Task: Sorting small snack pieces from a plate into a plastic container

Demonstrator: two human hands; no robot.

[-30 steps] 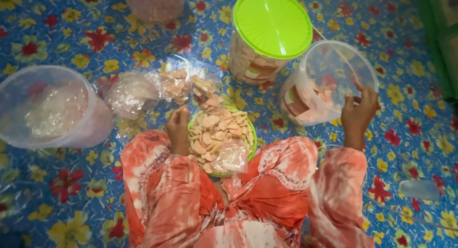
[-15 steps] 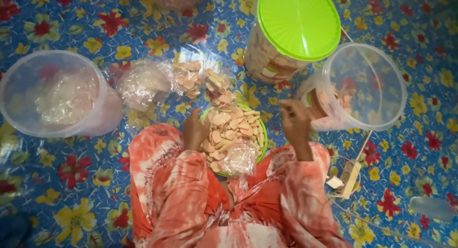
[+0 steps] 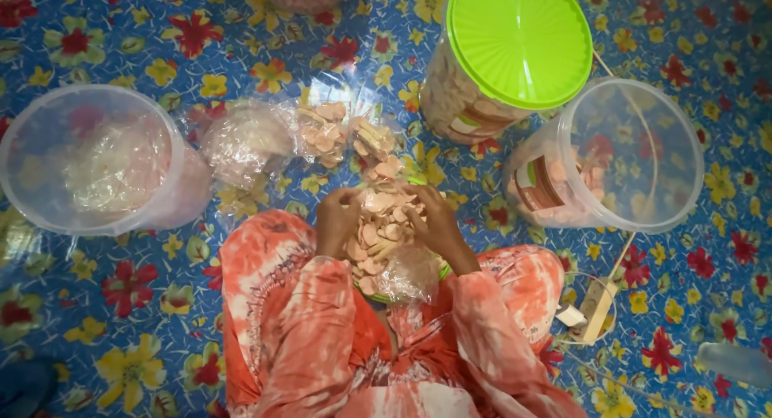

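Resting over a heap of pale pink crackers [image 3: 378,237] in the lap, left hand [image 3: 336,221] and right hand [image 3: 434,219] curled at either side of the pile, fingers bent onto the pieces and the clear wrap under them; whether anything is pinched, impossible to tell. Lying just ahead on the flowered floor mat [image 3: 121,305], small clear bags of crackers [image 3: 322,137]. Standing beyond, a green-lidded tub [image 3: 515,44], an open tub with crackers [image 3: 619,157] at right, and an open clear tub [image 3: 88,157] at left.
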